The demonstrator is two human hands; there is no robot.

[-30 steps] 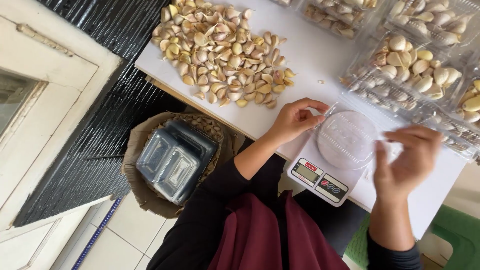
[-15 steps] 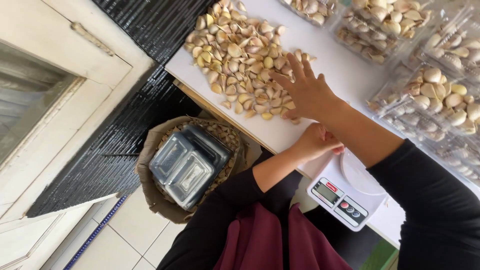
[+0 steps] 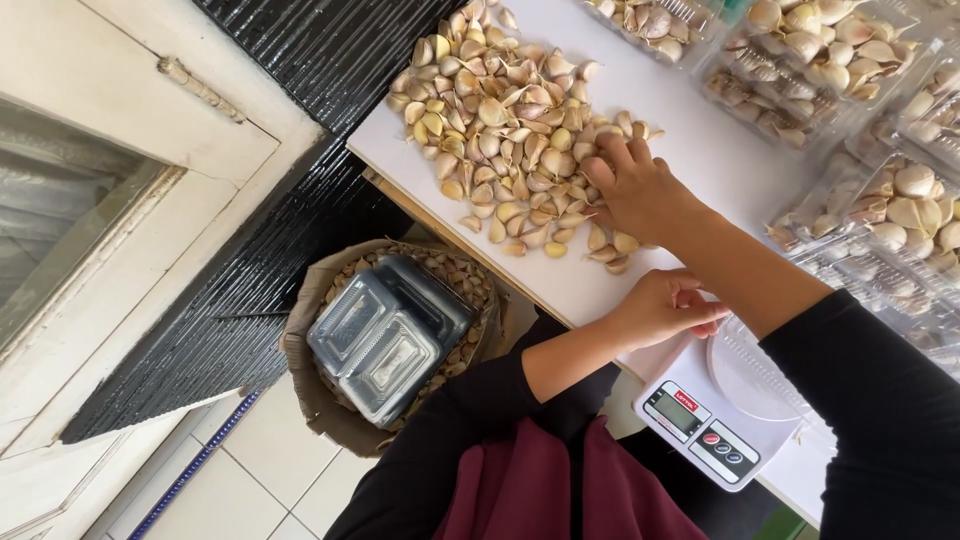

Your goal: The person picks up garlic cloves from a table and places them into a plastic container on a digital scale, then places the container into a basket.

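A heap of loose garlic cloves (image 3: 500, 120) lies on the white table (image 3: 700, 120). My right hand (image 3: 640, 195) reaches across onto the heap's near edge, its fingers bent down around some cloves. My left hand (image 3: 665, 305) is curled at the rim of an empty clear plastic container (image 3: 750, 375). That container rests on a small white digital scale (image 3: 700, 425) at the table's near edge. My right forearm in a black sleeve passes over the container and hides part of it.
Clear packs filled with garlic (image 3: 900, 200) crowd the table's far right. Below the table's edge, a woven basket (image 3: 320, 400) holds stacked empty clear containers (image 3: 385, 335). A black ribbed wall panel (image 3: 280, 250), a white door frame (image 3: 120, 200) and tiled floor (image 3: 250, 470) lie to the left.
My right hand went from above the scale across to the garlic heap, and its fingers have now closed into the cloves. My left hand stayed at the container on the scale.
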